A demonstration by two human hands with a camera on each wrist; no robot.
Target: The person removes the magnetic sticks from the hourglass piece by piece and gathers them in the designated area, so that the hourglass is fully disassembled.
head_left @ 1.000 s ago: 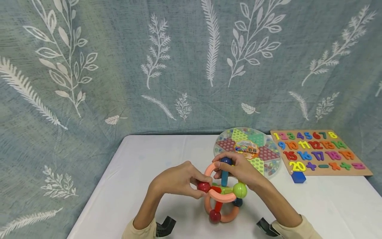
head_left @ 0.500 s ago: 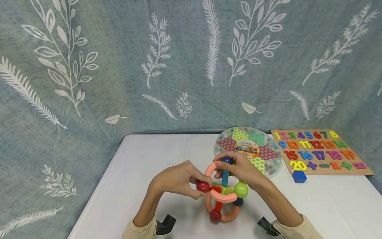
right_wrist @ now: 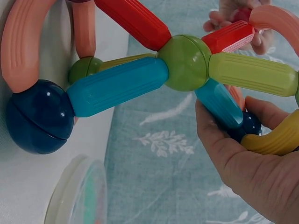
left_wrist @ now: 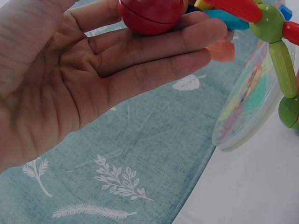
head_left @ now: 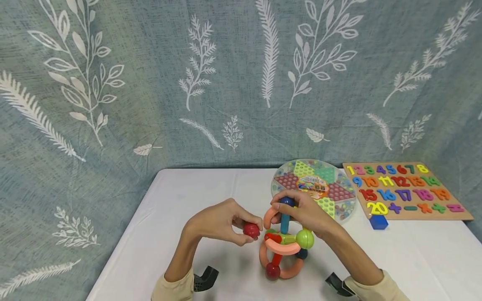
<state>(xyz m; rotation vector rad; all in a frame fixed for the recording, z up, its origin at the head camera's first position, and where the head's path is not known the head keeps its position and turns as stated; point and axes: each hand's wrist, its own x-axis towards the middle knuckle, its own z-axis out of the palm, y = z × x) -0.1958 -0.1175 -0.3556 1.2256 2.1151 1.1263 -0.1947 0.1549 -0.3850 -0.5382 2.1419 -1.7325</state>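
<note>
A red ball (head_left: 251, 230) is pinched between the thumb and fingers of my left hand (head_left: 220, 221), just left of a structure of coloured rods and balls. In the left wrist view the same red ball (left_wrist: 152, 14) lies against the fingers. My right hand (head_left: 303, 211) grips the dark blue ball (head_left: 287, 201) at the structure's top, where a blue rod (head_left: 284, 223) joins it. At the centre a green ball (right_wrist: 184, 63) links red, blue and green rods. Toward the left hand, a red rod (head_left: 273, 238) and two curved salmon rods show bare ends.
Behind the structure lies a round Chinese checkers board (head_left: 339, 177) under clear plastic. A number puzzle board (head_left: 408, 213) is at the back right, with a blue cube (head_left: 378, 222) at its front edge. A patterned curtain (head_left: 233, 83) hangs behind the white table (head_left: 180, 196).
My left hand has pulled the red ball away to the left, off the red rod and the curved salmon rods. The right hand keeps its hold at the top.
</note>
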